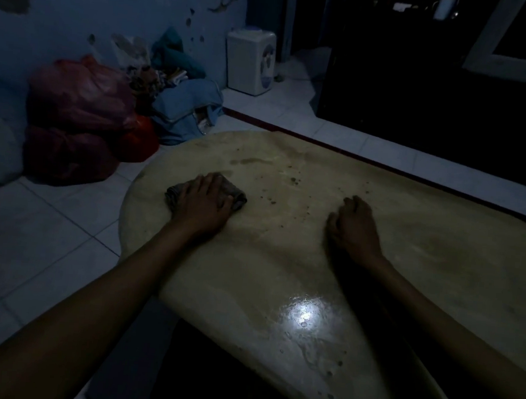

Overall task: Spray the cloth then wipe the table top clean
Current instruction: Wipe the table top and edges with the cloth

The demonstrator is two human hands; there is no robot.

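A pale rounded table top (282,263) fills the middle of the dim head view. My left hand (203,202) lies flat on a folded grey cloth (238,197) near the table's left end, pressing it onto the surface. My right hand (354,227) rests on the table to the right, fingers curled, with nothing in it. Dark specks and wet smears (293,180) dot the surface beyond and between my hands. A bright light reflection (304,313) shines on the near part. No spray bottle is in view.
On the tiled floor (33,228) to the left lie red plastic bags (79,112) and a heap of blue clothes (187,108). A white water dispenser (250,61) stands by the back wall. Dark furniture (420,101) stands behind the table.
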